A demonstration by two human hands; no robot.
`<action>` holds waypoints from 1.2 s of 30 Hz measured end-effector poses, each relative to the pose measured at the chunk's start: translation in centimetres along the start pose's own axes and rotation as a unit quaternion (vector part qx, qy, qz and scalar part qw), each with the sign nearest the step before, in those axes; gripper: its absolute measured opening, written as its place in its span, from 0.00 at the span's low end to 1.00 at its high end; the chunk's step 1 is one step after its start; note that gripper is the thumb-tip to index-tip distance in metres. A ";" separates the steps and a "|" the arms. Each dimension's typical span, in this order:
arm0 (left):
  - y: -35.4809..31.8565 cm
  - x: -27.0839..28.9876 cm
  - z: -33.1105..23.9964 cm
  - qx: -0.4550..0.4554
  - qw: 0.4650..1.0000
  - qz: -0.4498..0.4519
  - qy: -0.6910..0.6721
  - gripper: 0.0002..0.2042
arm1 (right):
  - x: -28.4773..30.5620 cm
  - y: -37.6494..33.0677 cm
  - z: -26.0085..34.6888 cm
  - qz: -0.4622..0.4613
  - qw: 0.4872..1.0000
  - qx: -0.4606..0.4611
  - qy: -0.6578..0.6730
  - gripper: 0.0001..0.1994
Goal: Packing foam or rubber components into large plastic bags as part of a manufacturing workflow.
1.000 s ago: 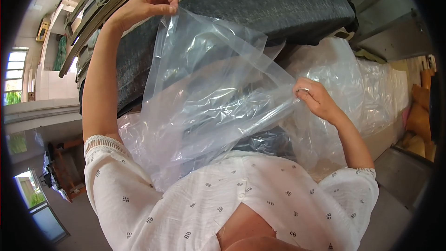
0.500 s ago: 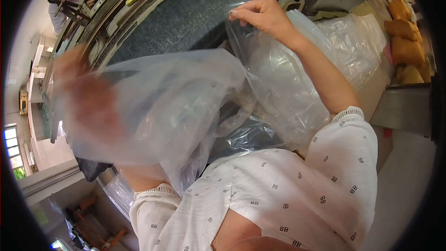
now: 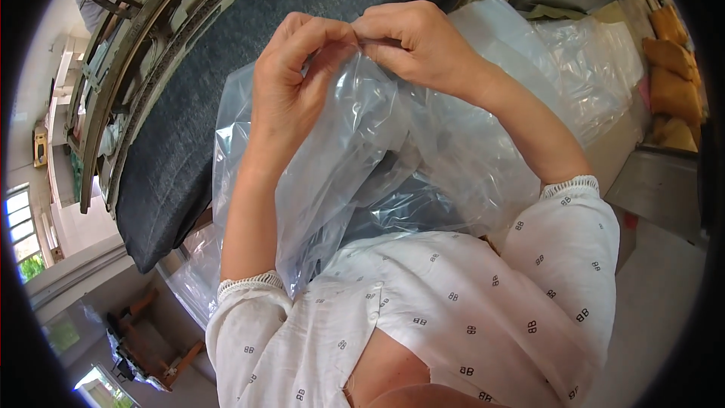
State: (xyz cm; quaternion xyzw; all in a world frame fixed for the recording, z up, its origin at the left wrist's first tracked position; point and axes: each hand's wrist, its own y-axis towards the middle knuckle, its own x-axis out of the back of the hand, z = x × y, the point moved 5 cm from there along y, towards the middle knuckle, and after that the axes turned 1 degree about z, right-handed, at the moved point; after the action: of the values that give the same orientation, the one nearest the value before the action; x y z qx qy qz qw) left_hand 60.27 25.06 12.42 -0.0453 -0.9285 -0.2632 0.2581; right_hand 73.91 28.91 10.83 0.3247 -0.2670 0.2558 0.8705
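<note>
Both hands meet above a clear plastic bag, which hangs down from them in loose folds. My left hand is closed, its thumb and fingertips pinching the top edge of the plastic. Right beside it, my right hand pinches the same edge, and the fingertips of the two touch or nearly touch. Below and to the right, more clear plastic sheeting lies in a crumpled heap near my right forearm. How many layers are between the fingers cannot be seen.
A dark grey cloth-covered surface curves behind my hands. Beyond it run metal rails of a machine, with a person at the far left. Brown bundles are stacked at the far right above a metal box.
My left hand has swung from the far left, where it was blurred behind the plastic, up and right to meet my right hand. The billowing plastic has dropped and hangs lower.
</note>
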 end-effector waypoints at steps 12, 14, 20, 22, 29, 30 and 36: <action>-0.5 0.7 1.5 0.080 0.995 0.039 -0.051 0.11 | -0.8 -0.2 0.7 0.035 0.998 0.058 -0.011 0.10; -0.8 0.7 1.3 0.067 0.996 0.005 -0.051 0.09 | -0.7 0.0 0.5 0.053 0.997 0.054 0.001 0.10; -1.9 0.7 2.2 0.075 0.982 -0.076 -0.156 0.05 | -1.0 -0.1 0.1 0.055 0.996 0.008 0.071 0.08; -2.0 0.7 2.4 0.089 0.975 -0.067 -0.190 0.03 | -0.8 0.0 0.4 0.041 0.996 -0.003 0.076 0.08; -3.2 3.3 4.0 0.137 0.899 -0.183 -0.373 0.08 | 1.2 -2.4 0.2 0.000 0.994 -0.064 -0.085 0.09; -3.4 4.7 4.0 0.154 0.888 -0.247 -0.357 0.06 | 1.4 -3.4 -0.5 0.007 0.990 -0.082 -0.116 0.07; -11.3 24.7 13.9 0.162 0.911 -0.322 -0.198 0.09 | 3.1 -13.5 -6.1 -0.022 0.949 -0.198 -0.246 0.07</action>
State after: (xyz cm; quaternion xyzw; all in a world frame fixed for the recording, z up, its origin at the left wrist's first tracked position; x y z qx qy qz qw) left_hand 30.11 21.23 9.47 0.2474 -0.9546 -0.1638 -0.0260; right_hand 86.38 25.12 3.08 0.2048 -0.5106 0.0911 0.8301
